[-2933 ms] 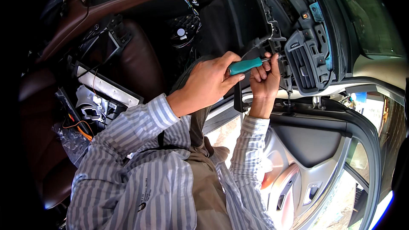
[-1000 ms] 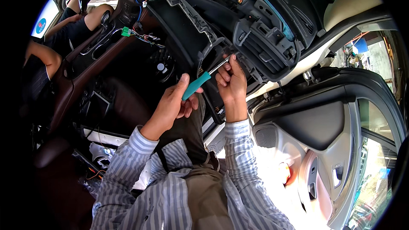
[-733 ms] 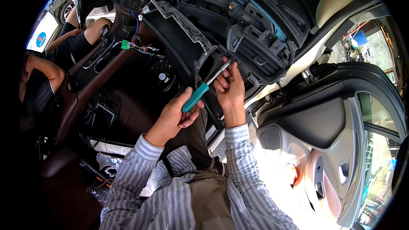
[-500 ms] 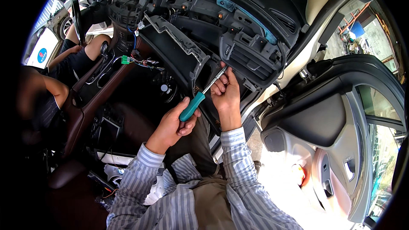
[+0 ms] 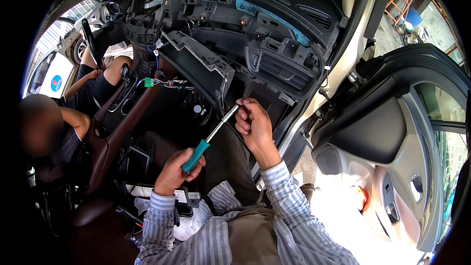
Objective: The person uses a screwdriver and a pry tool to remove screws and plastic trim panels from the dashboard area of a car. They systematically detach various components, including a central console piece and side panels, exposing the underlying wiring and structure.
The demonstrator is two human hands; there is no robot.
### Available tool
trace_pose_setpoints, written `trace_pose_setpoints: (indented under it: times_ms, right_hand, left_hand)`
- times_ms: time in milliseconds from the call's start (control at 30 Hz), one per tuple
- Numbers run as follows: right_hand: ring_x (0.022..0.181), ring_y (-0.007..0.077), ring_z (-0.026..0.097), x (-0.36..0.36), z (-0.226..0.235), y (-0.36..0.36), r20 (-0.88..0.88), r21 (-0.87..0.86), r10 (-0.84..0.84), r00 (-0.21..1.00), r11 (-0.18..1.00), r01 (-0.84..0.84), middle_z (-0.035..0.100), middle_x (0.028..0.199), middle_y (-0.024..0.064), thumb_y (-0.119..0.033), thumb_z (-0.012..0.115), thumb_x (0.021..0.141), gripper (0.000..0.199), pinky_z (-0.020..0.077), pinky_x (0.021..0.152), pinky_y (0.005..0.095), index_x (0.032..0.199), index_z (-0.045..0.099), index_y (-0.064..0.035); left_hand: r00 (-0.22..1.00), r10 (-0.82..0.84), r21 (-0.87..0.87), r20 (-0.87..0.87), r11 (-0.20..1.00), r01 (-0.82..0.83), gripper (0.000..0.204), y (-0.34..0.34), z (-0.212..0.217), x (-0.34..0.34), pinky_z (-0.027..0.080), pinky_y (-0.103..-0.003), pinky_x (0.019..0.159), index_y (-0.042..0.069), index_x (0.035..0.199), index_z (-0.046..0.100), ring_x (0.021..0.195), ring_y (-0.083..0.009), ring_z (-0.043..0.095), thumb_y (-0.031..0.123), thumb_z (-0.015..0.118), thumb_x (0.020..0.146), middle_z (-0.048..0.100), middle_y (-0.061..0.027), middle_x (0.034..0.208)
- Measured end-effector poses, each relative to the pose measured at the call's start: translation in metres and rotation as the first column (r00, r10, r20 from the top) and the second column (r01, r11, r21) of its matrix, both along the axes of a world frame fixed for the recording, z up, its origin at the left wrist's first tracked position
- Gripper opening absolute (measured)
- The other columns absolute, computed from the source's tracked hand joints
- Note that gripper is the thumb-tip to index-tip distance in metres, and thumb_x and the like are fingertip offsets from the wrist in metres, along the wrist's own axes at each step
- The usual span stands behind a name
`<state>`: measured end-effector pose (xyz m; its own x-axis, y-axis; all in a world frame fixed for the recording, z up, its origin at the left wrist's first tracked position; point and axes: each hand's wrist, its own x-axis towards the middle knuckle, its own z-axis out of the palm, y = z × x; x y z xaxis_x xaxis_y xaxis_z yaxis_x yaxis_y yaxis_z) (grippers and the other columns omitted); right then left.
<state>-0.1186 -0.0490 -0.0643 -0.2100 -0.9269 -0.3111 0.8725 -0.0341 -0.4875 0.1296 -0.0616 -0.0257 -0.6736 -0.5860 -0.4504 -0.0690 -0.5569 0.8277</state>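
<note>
My left hand [image 5: 171, 174] is wrapped round the teal handle of a nut driver [image 5: 196, 155]. Its metal shaft slants up and to the right, ending in a thicker socket. Close to that socket is my right hand [image 5: 256, 128], thumb and forefinger pinched together at the tip; anything between them is too small to make out. Beyond my hands lies the opened-up dashboard, with a dark side air vent [image 5: 284, 71] at its right end. Left of the vent, a tilted glove box panel [image 5: 203, 64] with a ragged grey edge hangs out.
A green connector [image 5: 149, 82] with loose wires lies by the brown centre console [image 5: 115, 135]. Another person [image 5: 73, 122] sits at the left near the steering wheel [image 5: 90, 41]. The car door [image 5: 373, 137] stands open at the right.
Both hands and the nut driver have drawn back, down and left, away from the air vent's lower corner. The view has shifted slightly.
</note>
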Motion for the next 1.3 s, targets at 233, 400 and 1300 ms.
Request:
trace_pose_setpoints:
  times_ms: [233,400,1300]
  right_hand:
    - [0.050,0.0050,0.034,0.004,0.034,0.065,-0.328,-0.112,0.069,0.942,0.987,-0.112,0.048,0.071,0.0032,-0.013,0.048,0.095,0.020,0.0257,0.045,0.0199,0.106,0.057,0.0010]
    - [0.052,0.0064,0.034,0.029,0.002,0.115,-0.457,-0.015,0.539,0.708,0.791,-0.611,0.046,0.067,0.0027,-0.027,0.051,0.101,0.031,0.0255,0.045,0.0222,0.084,0.055,-0.0013]
    - [0.102,0.0238,0.062,0.130,-0.445,-0.097,-0.082,0.638,0.523,0.848,0.681,-0.358,0.063,0.110,0.0122,-0.035,0.052,0.100,0.038,0.0502,0.086,0.0364,0.118,0.058,-0.0023]
  left_hand:
    - [0.998,0.035,-0.125,-0.058,0.991,-0.042,0.041,0.000,-0.008,0.054,0.051,-0.028,0.063,0.000,0.103,0.061,0.072,-0.0186,0.065,0.037,0.069,0.087,0.065,-0.0126,0.085]
    - [0.929,0.340,-0.321,0.146,0.905,-0.280,0.022,-0.030,-0.048,0.051,0.052,-0.031,0.077,0.005,0.101,0.060,0.091,-0.0192,0.065,0.022,0.066,0.087,0.066,-0.0099,0.100]
    - [0.811,0.499,-0.055,0.306,0.859,-0.509,0.019,-0.033,-0.148,0.085,0.049,-0.028,0.078,-0.001,0.101,0.058,0.086,-0.0156,0.063,0.018,0.057,0.095,0.066,-0.0088,0.095]
